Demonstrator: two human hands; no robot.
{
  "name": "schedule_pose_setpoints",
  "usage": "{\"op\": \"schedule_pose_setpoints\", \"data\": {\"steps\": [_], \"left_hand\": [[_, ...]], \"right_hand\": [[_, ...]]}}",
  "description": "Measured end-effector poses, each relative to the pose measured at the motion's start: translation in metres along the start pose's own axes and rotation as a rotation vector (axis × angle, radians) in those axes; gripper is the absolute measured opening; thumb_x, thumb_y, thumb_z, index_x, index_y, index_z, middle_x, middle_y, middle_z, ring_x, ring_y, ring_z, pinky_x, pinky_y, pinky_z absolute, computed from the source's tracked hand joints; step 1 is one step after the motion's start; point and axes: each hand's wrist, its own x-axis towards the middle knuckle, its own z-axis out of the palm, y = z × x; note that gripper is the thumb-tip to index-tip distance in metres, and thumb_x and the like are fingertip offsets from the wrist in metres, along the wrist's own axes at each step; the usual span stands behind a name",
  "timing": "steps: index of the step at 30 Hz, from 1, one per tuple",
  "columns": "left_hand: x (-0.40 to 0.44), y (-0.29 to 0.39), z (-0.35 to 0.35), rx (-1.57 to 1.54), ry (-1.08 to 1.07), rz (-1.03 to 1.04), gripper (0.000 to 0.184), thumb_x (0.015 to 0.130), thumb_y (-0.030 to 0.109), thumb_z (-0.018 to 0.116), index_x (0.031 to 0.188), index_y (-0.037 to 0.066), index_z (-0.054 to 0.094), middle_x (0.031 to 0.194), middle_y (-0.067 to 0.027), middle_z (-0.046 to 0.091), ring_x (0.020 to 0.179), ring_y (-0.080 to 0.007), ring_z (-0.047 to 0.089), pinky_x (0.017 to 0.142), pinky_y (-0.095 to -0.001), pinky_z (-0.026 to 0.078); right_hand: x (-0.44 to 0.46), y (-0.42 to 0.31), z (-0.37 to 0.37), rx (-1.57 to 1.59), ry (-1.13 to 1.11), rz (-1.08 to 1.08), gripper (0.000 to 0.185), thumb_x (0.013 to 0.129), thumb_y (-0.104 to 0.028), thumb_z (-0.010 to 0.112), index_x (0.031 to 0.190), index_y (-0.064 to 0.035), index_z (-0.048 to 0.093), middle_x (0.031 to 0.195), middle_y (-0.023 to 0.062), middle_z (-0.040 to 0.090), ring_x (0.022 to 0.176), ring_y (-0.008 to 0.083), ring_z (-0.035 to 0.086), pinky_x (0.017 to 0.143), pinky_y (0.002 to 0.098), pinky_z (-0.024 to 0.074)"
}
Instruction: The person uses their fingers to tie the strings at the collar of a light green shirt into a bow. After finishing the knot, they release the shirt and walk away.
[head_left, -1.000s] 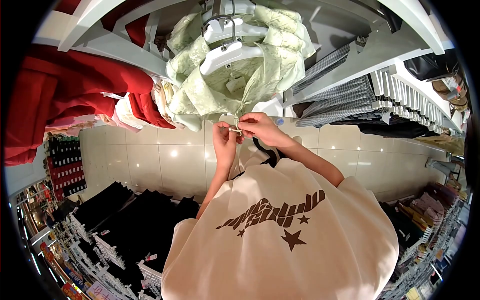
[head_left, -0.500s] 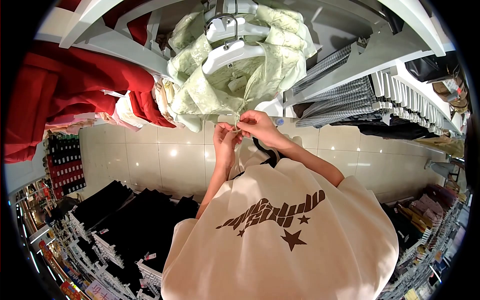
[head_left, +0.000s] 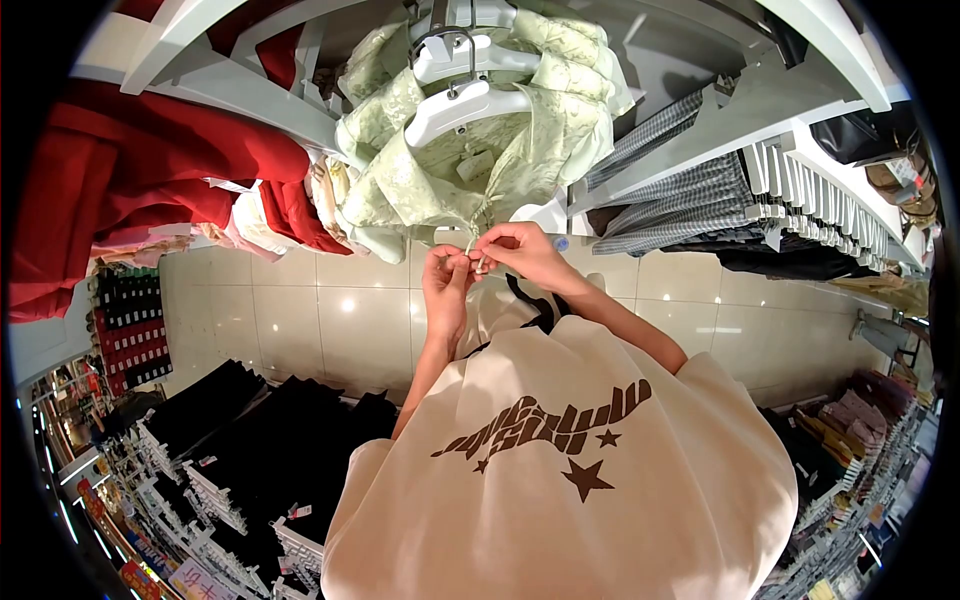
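A pale green patterned top [head_left: 395, 190] hangs on a white hanger [head_left: 465, 110], its front facing me. From its lower front a thin pale green cord [head_left: 474, 238] comes down to my fingers. My left hand [head_left: 447, 280] is pinched on this cord, fingers bent, just below the fabric. My right hand [head_left: 528, 255] reaches in from the right, thumb and fingertips closed on the same cord. Both sets of fingertips nearly meet, partly hiding the cord between them. A pale tag [head_left: 475, 166] shows inside the neckline.
Behind the top hang more pale green garments [head_left: 575, 50]. Red clothes [head_left: 150, 165] hang at left, grey checked garments [head_left: 680, 190] at right beside white hangers [head_left: 800, 190]. White rack bars [head_left: 690, 160] flank the hands. Black garments [head_left: 300, 430] lie lower left, above a tiled floor [head_left: 360, 300].
My fingers have shifted slightly on the cord, and the right fingertips have spread a little from the left. The top hangs almost unchanged.
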Motion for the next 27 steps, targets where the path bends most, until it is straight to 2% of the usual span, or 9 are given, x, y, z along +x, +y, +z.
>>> {"op": "schedule_pose_setpoints", "data": {"steps": [2, 5, 7, 10, 13, 17, 19, 26, 27], "left_hand": [[0.000, -0.001, -0.001, 0.008, 0.016, 0.009, 0.009, 0.108, 0.002, 0.055, 0.115, 0.000, 0.061, 0.106, -0.0108, 0.075, 0.088, -0.0162, 0.069, 0.081, -0.0296, 0.055], [0.001, -0.005, -0.002, 0.197, -0.061, 0.076, 0.009, 0.108, 0.002, 0.056, 0.112, -0.002, 0.063, 0.104, -0.0105, 0.074, 0.092, -0.0166, 0.070, 0.083, -0.0301, 0.057], [0.001, -0.008, -0.002, 0.222, -0.071, 0.079, 0.010, 0.106, 0.002, 0.061, 0.112, -0.004, 0.067, 0.103, -0.0112, 0.075, 0.092, -0.0167, 0.070, 0.084, -0.0301, 0.058], [0.002, -0.011, -0.004, 0.173, -0.011, 0.066, 0.013, 0.103, 0.003, 0.066, 0.113, -0.005, 0.070, 0.103, -0.0111, 0.075, 0.093, -0.0164, 0.070, 0.086, -0.0297, 0.058], [0.001, -0.008, -0.002, 0.126, 0.010, 0.067, 0.016, 0.102, 0.002, 0.067, 0.116, -0.005, 0.071, 0.102, -0.0099, 0.076, 0.090, -0.0143, 0.069, 0.086, -0.0289, 0.057], [0.001, -0.006, 0.002, 0.149, -0.001, 0.072, 0.014, 0.101, 0.002, 0.069, 0.113, -0.005, 0.071, 0.102, -0.0102, 0.075, 0.094, -0.0151, 0.070, 0.087, -0.0283, 0.057], [0.003, -0.008, 0.000, 0.154, 0.021, 0.096, 0.013, 0.102, 0.003, 0.069, 0.112, -0.005, 0.072, 0.101, -0.0096, 0.075, 0.092, -0.0146, 0.071, 0.087, -0.0279, 0.057], [0.002, -0.001, 0.004, 0.214, -0.001, 0.102, 0.014, 0.103, 0.005, 0.067, 0.113, -0.004, 0.071, 0.098, -0.0091, 0.075, 0.085, -0.0146, 0.071, 0.081, -0.0286, 0.058], [0.003, -0.001, 0.003, 0.215, -0.014, 0.114, 0.014, 0.104, 0.006, 0.067, 0.113, -0.003, 0.070, 0.096, -0.0089, 0.074, 0.083, -0.0144, 0.069, 0.079, -0.0285, 0.058]], "right_hand": [[-0.001, 0.000, -0.001, 0.059, -0.022, 0.001, 0.017, 0.102, -0.004, 0.067, 0.113, 0.0081, 0.069, 0.099, 0.0117, 0.075, 0.082, 0.0128, 0.069, 0.075, 0.0292, 0.0610], [-0.001, 0.001, -0.001, 0.192, 0.023, 0.039, 0.020, 0.101, -0.003, 0.068, 0.115, 0.0093, 0.070, 0.100, 0.0129, 0.075, 0.084, 0.0136, 0.071, 0.077, 0.0290, 0.0618], [-0.003, -0.002, 0.005, 0.168, 0.108, 0.058, 0.021, 0.099, -0.002, 0.070, 0.116, 0.0101, 0.070, 0.099, 0.0130, 0.076, 0.085, 0.0142, 0.073, 0.076, 0.0272, 0.0615], [-0.003, -0.005, 0.008, 0.065, 0.105, 0.058, 0.021, 0.098, -0.004, 0.073, 0.115, 0.0069, 0.072, 0.097, 0.0113, 0.076, 0.087, 0.0143, 0.073, 0.080, 0.0266, 0.0594], [-0.005, -0.008, 0.010, -0.076, 0.150, 0.008, 0.020, 0.097, -0.006, 0.074, 0.113, 0.0066, 0.073, 0.095, 0.0112, 0.077, 0.085, 0.0141, 0.073, 0.078, 0.0264, 0.0595], [-0.003, -0.005, 0.008, -0.085, 0.158, -0.013, 0.018, 0.096, -0.007, 0.076, 0.110, 0.0059, 0.075, 0.096, 0.0106, 0.077, 0.086, 0.0127, 0.073, 0.078, 0.0257, 0.0592], [-0.002, -0.008, 0.009, -0.267, 0.192, -0.045, 0.018, 0.095, -0.006, 0.077, 0.108, 0.0057, 0.076, 0.095, 0.0092, 0.078, 0.086, 0.0109, 0.073, 0.078, 0.0251, 0.0589], [-0.002, -0.011, 0.006, -0.291, 0.174, 0.014, 0.021, 0.097, -0.010, 0.075, 0.109, 0.0059, 0.076, 0.097, 0.0090, 0.078, 0.088, 0.0113, 0.073, 0.081, 0.0264, 0.0588], [-0.002, -0.008, 0.005, -0.209, 0.124, 0.039, 0.021, 0.097, -0.010, 0.074, 0.111, 0.0059, 0.075, 0.099, 0.0096, 0.078, 0.091, 0.0122, 0.072, 0.083, 0.0270, 0.0583]]}}
